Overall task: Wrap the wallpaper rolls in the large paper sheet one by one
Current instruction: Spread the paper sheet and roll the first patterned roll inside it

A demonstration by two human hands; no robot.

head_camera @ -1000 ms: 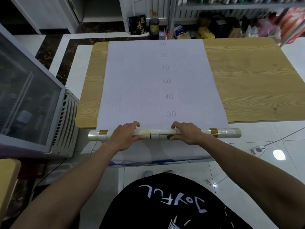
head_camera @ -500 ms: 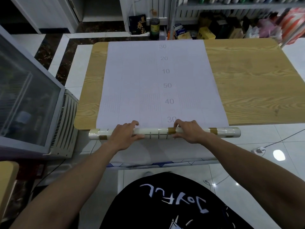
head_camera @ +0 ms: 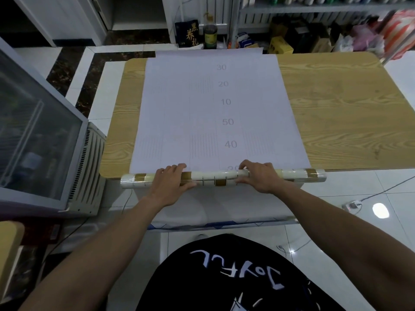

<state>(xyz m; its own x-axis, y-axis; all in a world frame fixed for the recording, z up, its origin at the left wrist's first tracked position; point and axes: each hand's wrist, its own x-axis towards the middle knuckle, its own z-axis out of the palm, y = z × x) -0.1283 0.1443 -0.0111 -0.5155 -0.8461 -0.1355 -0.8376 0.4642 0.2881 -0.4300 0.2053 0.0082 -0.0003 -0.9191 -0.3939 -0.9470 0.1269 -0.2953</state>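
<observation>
Nearest, hanging below both hands: loose end of large paper sheet [head_camera: 224, 209]. Left hand [head_camera: 170, 184] and right hand [head_camera: 258, 177], apart, each clamped over wallpaper roll [head_camera: 222, 178]. Beyond the knuckles: sheet spread flat across wooden table [head_camera: 350, 113].

We had only one view, a wide-angle camera worn on the head, looking forward and steeply down. It stood above the near edge of the counter [head_camera: 336, 108], close enough that both forearms ran up from the bottom corners and the black shirt [head_camera: 235, 277] filled the lower middle. The far shelves [head_camera: 314, 5] lay along the top edge, and the straight lines bowed toward the sides.
</observation>
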